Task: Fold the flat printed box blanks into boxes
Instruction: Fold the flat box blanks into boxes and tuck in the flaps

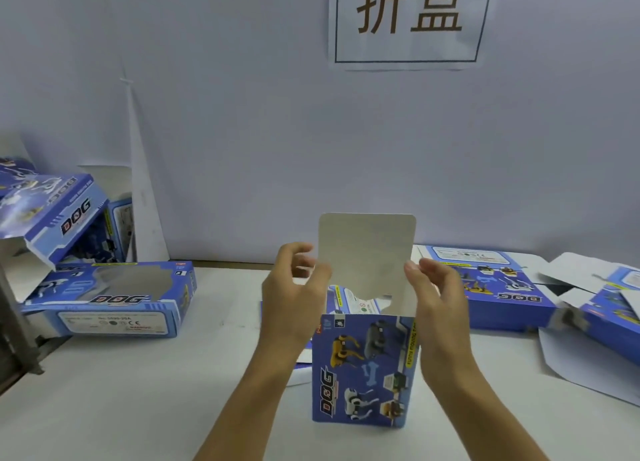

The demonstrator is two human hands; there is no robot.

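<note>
A blue printed box (363, 370) stood upright on the white surface (138, 391), near the middle and close to the person, its front face showing toy dogs and the word "DOG" running sideways. Its top was open, and a tall white flap (367, 252) with rounded corners rose straight up from the box's far edge.

The left hand (294, 287) was at the flap's left edge, above the box's upper left corner; its fingers (320, 275) were curled toward the thumb, and the thumb tip lay against the flap's edge, though whether it truly pinched the card could not be told. The right hand (440, 291) was at the flap's right edge, above the box's upper right corner, with its fingers loosely bent and the thumb touching the flap's side.

Left of the upright box, well apart, lay a folded box with a window (114, 298), and behind that one a further open box (59, 214) tilted on a pile. Right of the upright box lay a flat printed blank (498, 287), and beyond it, at the edge of view, more partly folded boxes (602, 308). On the wall behind the box hung a white paper sign (408, 20) with two large characters.
</note>
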